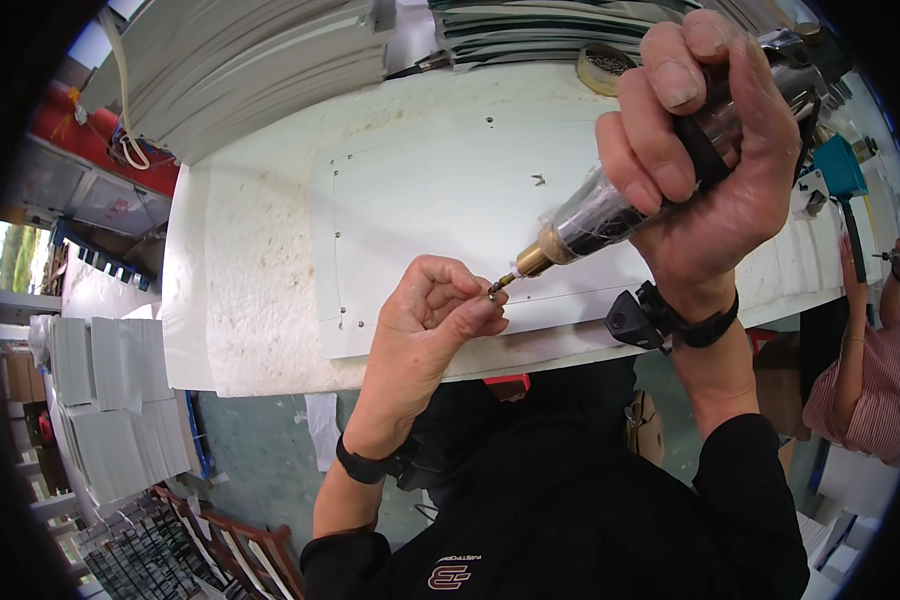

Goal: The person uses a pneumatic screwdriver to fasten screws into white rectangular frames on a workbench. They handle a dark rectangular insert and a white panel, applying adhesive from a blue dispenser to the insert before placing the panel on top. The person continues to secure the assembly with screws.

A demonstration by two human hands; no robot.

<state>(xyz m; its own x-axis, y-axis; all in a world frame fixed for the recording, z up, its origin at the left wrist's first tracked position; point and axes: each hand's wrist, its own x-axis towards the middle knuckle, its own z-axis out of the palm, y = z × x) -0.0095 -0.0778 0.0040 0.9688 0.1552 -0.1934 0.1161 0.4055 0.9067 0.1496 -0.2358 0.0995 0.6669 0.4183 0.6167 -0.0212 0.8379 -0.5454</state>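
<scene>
My right hand [715, 215] is wrapped round a power screwdriver [592, 215] with a clear-and-dark body and a brass-coloured nose. The tool slants down to the left, and its bit [507, 281] meets a small screw [492, 296]. Thumb and fingertips of my left hand [425, 310] pinch that screw, partly hiding it, just above the near edge of a white panel [420, 200]. Small screws or fasteners dot the panel along its left side and far edge. A couple of loose screws [538, 180] lie near its middle.
The panel rests on a pale, stained worktable [260, 280]. Stacked sheets [260, 70] stand along the far side, beside a round tub [588, 75] of small metal parts. A teal tool [840, 165] sits at the right. Another person [870, 390] is at the right edge.
</scene>
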